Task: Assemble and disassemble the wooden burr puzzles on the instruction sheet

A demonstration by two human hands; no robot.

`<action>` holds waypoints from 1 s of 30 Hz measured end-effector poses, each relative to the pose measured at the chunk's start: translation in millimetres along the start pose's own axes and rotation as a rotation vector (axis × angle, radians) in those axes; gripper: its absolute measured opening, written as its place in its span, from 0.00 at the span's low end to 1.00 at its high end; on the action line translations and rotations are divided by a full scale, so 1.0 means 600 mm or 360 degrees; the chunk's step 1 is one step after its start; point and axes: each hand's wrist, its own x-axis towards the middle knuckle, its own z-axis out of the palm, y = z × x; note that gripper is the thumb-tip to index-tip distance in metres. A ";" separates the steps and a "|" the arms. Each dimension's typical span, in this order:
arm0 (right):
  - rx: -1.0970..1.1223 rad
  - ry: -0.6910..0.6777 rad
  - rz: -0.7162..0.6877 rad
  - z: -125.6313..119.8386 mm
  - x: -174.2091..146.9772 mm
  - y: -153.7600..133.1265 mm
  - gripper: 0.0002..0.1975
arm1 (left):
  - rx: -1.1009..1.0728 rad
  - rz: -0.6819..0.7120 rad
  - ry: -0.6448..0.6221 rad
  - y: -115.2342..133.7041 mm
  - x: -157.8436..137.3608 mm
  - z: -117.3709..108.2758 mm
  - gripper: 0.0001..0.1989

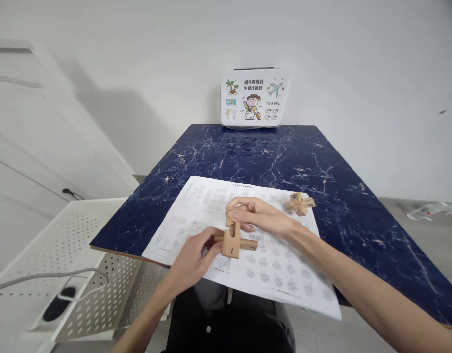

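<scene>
Both hands hold wooden puzzle pieces over a printed instruction sheet. My right hand (253,214) pinches the far end of an upright notched wooden puzzle piece (231,245), marked "1" at its near end. A second wooden puzzle piece (250,244) passes crosswise behind it and sticks out to the right, with a dark mark on its end. My left hand (196,252) is closed on the left end of that crosswise piece, its thumb close to the upright piece. How the two pieces lock is hidden. Beneath lies the instruction sheet (170,245), covered in small grey diagrams.
An assembled wooden puzzle cross (299,203) sits on the sheet's right corner. At the back of the dark blue marbled table (248,152) a white cartoon-printed case (254,98) leans on the wall. A white perforated cart (75,230) with a cable (45,277) stands at the left.
</scene>
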 end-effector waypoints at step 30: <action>-0.0005 -0.0238 0.0255 -0.010 -0.003 0.010 0.09 | -0.0470 0.0002 -0.0021 -0.026 -0.003 -0.016 0.10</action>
